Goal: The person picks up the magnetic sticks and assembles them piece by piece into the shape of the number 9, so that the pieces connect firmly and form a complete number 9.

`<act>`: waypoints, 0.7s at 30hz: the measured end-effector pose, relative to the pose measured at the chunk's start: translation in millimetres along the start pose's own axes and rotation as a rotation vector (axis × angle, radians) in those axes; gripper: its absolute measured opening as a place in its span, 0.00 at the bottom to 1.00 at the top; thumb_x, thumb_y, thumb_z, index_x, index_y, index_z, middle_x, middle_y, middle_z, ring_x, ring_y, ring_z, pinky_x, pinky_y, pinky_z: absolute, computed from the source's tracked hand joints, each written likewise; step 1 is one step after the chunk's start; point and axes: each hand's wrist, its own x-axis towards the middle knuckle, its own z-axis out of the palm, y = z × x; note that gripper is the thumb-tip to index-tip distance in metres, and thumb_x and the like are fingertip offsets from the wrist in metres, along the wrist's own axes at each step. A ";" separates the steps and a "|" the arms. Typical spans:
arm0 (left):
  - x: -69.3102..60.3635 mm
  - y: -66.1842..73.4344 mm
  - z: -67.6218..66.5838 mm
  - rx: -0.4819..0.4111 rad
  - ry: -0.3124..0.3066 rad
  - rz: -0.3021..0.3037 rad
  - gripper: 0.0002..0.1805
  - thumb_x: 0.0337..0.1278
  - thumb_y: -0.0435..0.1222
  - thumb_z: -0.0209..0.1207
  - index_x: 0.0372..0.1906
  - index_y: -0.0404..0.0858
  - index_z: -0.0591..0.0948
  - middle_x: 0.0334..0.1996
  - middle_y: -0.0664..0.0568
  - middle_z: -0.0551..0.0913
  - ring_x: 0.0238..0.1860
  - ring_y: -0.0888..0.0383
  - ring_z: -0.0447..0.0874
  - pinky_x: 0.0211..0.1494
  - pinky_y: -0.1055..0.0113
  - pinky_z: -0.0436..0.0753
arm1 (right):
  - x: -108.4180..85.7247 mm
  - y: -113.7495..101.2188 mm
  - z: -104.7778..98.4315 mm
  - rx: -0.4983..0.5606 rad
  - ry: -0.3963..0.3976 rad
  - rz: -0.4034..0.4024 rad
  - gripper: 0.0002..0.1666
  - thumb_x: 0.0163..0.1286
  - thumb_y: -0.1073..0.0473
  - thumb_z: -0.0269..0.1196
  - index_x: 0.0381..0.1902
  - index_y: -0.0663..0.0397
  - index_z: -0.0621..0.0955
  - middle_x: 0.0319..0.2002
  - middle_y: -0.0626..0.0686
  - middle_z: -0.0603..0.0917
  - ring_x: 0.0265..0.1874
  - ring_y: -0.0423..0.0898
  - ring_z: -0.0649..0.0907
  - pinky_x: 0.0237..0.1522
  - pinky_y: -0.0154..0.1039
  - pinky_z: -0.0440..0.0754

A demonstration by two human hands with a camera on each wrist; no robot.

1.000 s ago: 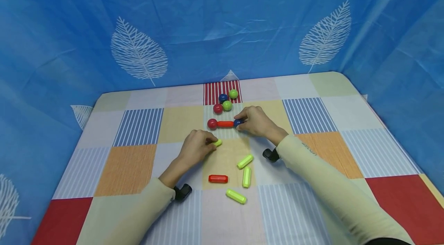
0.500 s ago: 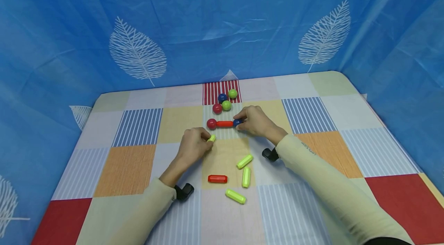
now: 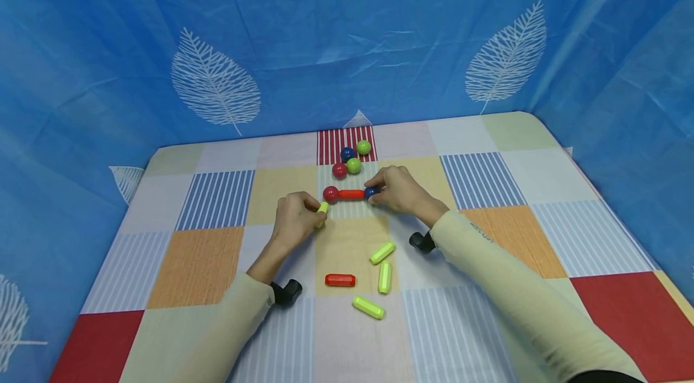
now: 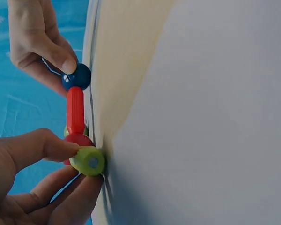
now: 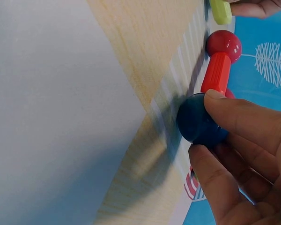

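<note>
Left hand (image 3: 294, 217): fingers pinch green rod (image 3: 323, 208) beside red ball (image 3: 331, 194). Right hand (image 3: 402, 191): fingers pinch blue ball (image 3: 370, 193); red rod (image 3: 351, 194) joins both balls.

Blue sheeting (image 3: 358, 28), white leaf prints (image 3: 507, 58), behind and beside patchwork-patterned tabletop (image 3: 200, 262).

The patchwork-covered table (image 3: 542, 172) bears three lime rods (image 3: 385, 277), a red rod (image 3: 340, 280) and four clustered balls (image 3: 339, 170).

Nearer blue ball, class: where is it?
In the head view, the nearer blue ball is pinched by the right hand at the right end of the red rod.
</note>
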 end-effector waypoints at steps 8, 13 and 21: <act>10.5 1.2 3.2 -0.053 -0.006 -0.028 0.05 0.44 0.29 0.70 0.28 0.32 0.86 0.26 0.46 0.85 0.30 0.53 0.80 0.27 0.68 0.77 | 1.6 -1.2 0.9 0.004 0.005 -0.004 0.19 0.60 0.65 0.72 0.51 0.59 0.86 0.47 0.56 0.86 0.50 0.53 0.80 0.56 0.47 0.74; 8.3 0.5 4.0 -0.079 -0.010 -0.057 0.05 0.45 0.29 0.70 0.29 0.32 0.85 0.27 0.46 0.85 0.29 0.53 0.80 0.27 0.69 0.76 | 2.3 -1.8 1.2 -0.005 0.000 -0.005 0.19 0.60 0.64 0.72 0.51 0.59 0.86 0.47 0.56 0.86 0.49 0.52 0.81 0.55 0.46 0.76; 3.1 2.1 7.7 -0.099 -0.034 -0.067 0.09 0.45 0.31 0.73 0.29 0.33 0.83 0.26 0.46 0.84 0.28 0.55 0.79 0.27 0.69 0.77 | 0.8 -1.4 0.8 -0.005 0.007 -0.008 0.20 0.60 0.64 0.72 0.51 0.59 0.86 0.49 0.57 0.86 0.50 0.52 0.82 0.53 0.46 0.79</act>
